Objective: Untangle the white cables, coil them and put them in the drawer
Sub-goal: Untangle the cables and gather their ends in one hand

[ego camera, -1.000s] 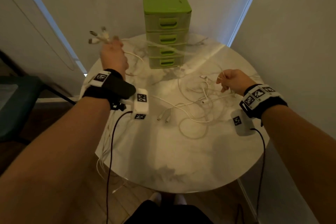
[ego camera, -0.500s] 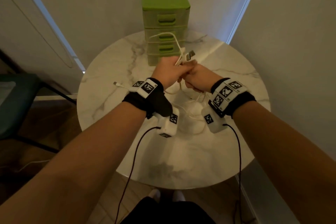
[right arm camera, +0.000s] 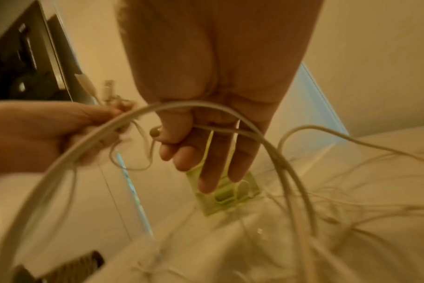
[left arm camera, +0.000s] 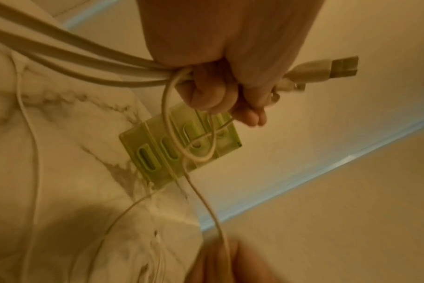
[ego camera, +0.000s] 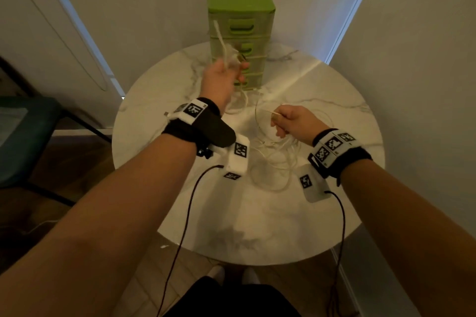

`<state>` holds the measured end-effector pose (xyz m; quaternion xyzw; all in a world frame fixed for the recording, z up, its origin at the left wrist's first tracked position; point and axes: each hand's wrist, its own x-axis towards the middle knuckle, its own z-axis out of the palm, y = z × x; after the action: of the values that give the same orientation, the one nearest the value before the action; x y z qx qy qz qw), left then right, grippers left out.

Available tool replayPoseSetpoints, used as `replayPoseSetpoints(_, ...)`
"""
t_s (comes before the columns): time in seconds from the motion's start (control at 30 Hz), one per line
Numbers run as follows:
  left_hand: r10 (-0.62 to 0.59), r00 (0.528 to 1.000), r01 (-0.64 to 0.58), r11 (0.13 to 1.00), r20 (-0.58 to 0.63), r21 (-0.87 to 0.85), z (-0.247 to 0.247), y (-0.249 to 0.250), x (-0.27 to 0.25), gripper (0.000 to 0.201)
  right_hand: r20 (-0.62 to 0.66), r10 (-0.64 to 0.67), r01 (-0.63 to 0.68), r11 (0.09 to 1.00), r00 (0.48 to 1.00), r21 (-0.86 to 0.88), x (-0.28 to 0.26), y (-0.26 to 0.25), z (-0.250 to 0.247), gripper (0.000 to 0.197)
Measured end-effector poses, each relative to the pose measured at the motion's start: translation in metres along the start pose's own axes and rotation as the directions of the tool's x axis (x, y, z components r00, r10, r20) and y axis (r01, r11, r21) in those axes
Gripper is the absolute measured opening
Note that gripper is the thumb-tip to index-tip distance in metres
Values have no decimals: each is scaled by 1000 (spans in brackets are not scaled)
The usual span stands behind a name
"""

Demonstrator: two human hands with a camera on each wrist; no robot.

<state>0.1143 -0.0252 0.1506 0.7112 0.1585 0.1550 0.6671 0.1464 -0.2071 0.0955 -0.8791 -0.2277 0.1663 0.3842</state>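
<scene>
My left hand (ego camera: 226, 74) is raised in front of the green drawer unit (ego camera: 240, 20) and grips a bundle of white cables (left arm camera: 90, 69); USB plugs (left arm camera: 327, 69) stick out past its fingers. Lower and to the right, my right hand (ego camera: 286, 121) pinches one white cable (right arm camera: 218, 128) between thumb and forefinger, its other fingers loosely extended. A tangle of white cables (ego camera: 278, 159) lies on the marble table (ego camera: 257, 226) beneath both hands, with strands running up to each. All drawers of the unit look shut.
The round table stands in a corner, with walls behind and to the right. A dark chair (ego camera: 28, 131) stands on the left over the wooden floor. Black wires hang from my wrist cameras (ego camera: 238, 159) across the table's front edge.
My hands were clasped together at the table's middle half a second ago. They have separated: the left rose toward the drawers with the bundle, the right drew back right holding one cable.
</scene>
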Motion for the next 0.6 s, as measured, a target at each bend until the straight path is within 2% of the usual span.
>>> replayPoseSetpoints(0.1, 0, 970, -28, 993, -242, -113, -37, 5, 27, 30, -26, 136, -138, 988, 990, -75, -14, 32, -8, 32)
replayPoseSetpoints(0.2, 43, 956, -80, 990, -290, -118, -55, 4, 38, 31, -64, 223, -228, 969, 973, -94, -23, 52, -11, 31)
replayPoseSetpoints(0.3, 71, 934, -117, 987, -351, -112, -56, 0, 35, 29, -115, 232, -244, 965, 966, -96, -23, 57, -8, 24)
replayPoseSetpoints(0.37, 68, 920, -121, 986, -386, -114, -60, -2, 35, 27, -103, 244, -256, 957, 964, -134, -24, 58, -9, 23)
replayPoseSetpoints(0.47, 4, 953, -1, 1000, -302, 9, -53, -7, 25, 23, -104, 218, -228, 969, 970, -96, -22, 46, -11, 24)
replayPoseSetpoints(0.53, -101, 977, 112, 992, -188, 51, -37, -16, 11, 19, -165, 158, -158, 987, 973, 10, -16, 31, -9, 28)
replayPoseSetpoints(0.6, -175, 981, 180, 982, -80, 53, -22, -27, -7, 25, -234, 93, -80, 995, 968, 64, -11, 18, -7, 33)
